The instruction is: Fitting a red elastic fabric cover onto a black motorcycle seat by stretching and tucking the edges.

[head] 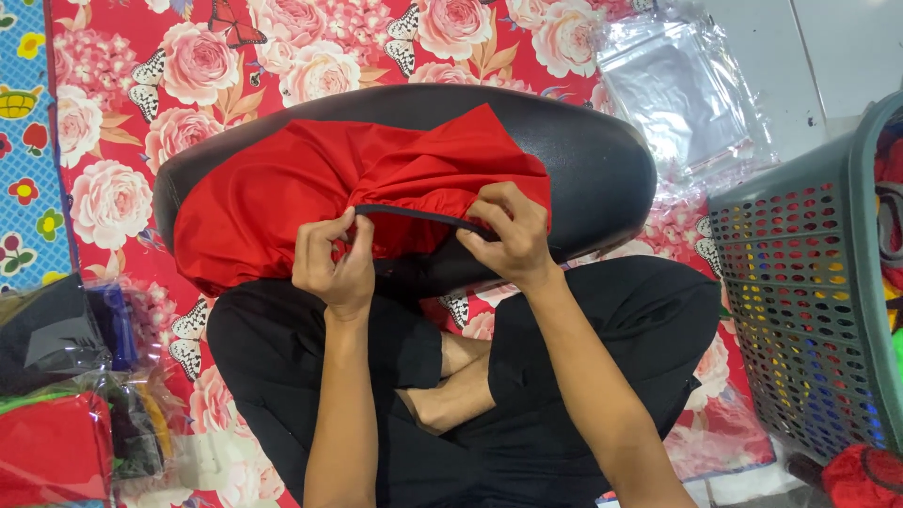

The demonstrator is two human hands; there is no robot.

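Floral red mat (122, 103) underfoot — grey basket (809, 310) beside, clear bags (677, 89) beyond.

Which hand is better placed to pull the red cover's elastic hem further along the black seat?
Probably the right hand: it grips the dark elastic hem of the red cover nearest the uncovered stretch of the black seat. The left hand pinches the hem over already covered seat.

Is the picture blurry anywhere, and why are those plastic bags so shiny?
In the head view, the left hand, right hand and red cloth look sharp; light is even, with soft shadows only. The clear plastic bags at the top right catch pale glare. The green basket bends a little near the edge, as wide lenses do.
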